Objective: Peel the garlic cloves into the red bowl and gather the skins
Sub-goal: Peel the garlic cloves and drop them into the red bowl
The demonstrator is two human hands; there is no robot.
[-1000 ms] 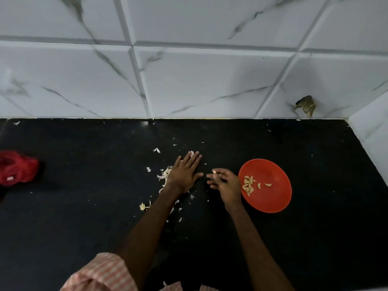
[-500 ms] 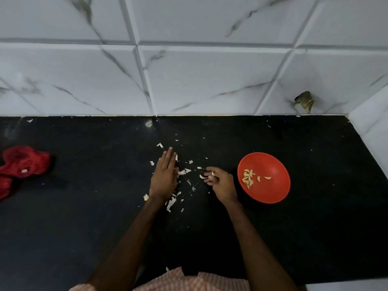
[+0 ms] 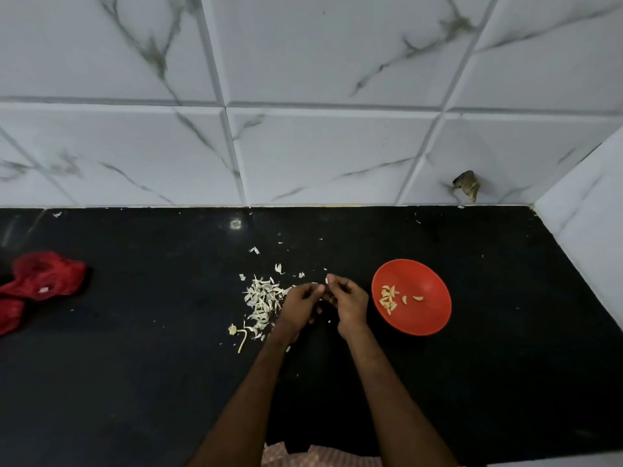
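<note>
Two hands, yours, met over the black counter (image 3: 135, 382), knuckles up and fingertips almost touching. Your right hand (image 3: 349, 299) pinched a small pale garlic piece (image 3: 326, 280) at its fingertips. The piece was too small to tell whether it was a clove or only a scrap of skin. Your left hand (image 3: 301, 303) had its fingers curled in toward the right one. I could not tell whether it gripped anything, because its fingertips were turned away from the camera.

The red bowl (image 3: 424, 318) sat on the counter just to the right of your right hand, not touching it. Inside lay the peeled cloves (image 3: 387, 298), most in a loose cluster on the left of the bowl's floor. Two more lay singly a little to the right of them.

The skins (image 3: 263, 298) lay in a loose heap on the counter just left of your left hand. Stray flakes were scattered beyond the heap toward the wall (image 3: 303, 146). A pale stem (image 3: 242, 338) with a knobby end lay at the heap's near-left edge.

Well apart, at the counter's far left, lay a crumpled red bundle (image 3: 43, 278). The wall was white marble-patterned tile, and a small brown object (image 3: 467, 185) clung to it low down, beyond the bowl.
</note>
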